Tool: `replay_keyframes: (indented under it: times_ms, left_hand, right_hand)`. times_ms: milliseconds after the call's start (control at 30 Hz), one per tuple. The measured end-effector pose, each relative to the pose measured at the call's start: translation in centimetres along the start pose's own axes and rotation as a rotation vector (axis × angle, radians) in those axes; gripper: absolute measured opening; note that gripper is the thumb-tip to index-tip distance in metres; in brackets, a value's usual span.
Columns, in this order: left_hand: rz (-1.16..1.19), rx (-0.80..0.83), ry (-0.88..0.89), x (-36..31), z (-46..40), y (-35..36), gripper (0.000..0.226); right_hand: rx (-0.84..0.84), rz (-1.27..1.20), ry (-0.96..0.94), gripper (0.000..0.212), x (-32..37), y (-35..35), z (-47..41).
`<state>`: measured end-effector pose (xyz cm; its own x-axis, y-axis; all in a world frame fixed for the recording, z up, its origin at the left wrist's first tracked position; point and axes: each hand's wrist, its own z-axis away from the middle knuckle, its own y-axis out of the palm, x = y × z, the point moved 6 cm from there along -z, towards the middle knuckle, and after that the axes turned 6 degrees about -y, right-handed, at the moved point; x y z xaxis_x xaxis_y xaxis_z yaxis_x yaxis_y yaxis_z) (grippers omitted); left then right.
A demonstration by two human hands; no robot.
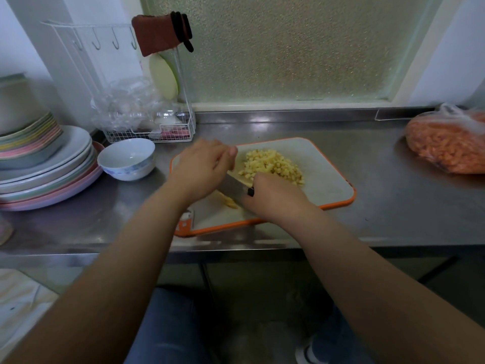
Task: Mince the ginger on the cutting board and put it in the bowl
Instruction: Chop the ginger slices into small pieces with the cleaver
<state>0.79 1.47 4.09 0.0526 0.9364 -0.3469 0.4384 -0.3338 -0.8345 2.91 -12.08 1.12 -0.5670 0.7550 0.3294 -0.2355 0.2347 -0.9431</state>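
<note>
A pile of yellow minced ginger (273,165) lies on the far half of the grey, orange-rimmed cutting board (325,177). My right hand (275,198) grips the dark handle of a knife (232,186), whose blade lies across the board's left side. My left hand (203,168) hovers over the blade's far end, fingers loosely bent, blurred; contact with the blade is unclear. A few ginger bits (229,202) lie near the blade's near side. The white bowl (127,158) with a blue pattern stands empty left of the board.
A stack of pastel plates (44,169) sits at far left. A white wire rack (147,127) with plastic wrap stands behind the bowl. A bag of orange food (446,143) lies at the right. The steel counter's front edge (236,249) runs just below the board.
</note>
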Motion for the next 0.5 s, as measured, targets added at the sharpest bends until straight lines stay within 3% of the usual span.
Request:
replay_keyframes:
  times_ms: [67,133,500]
  left_hand:
    - [0.012,0.313,-0.054,-0.5,-0.8,1.3,0.056]
    - [-0.064,0.444,-0.077,-0.8,-1.0,2.2,0.058]
    - [-0.193,0.661,-0.141,-2.0,-2.1,2.8,0.069]
  right_hand:
    - [-0.006,-0.034,0.005,0.027,0.0,0.1,0.2]
    - [-0.011,-0.053,0.000,0.026,-0.1,0.2,0.5]
    - [-0.077,-0.073,-0.031,0.031,0.2,-0.6,1.0]
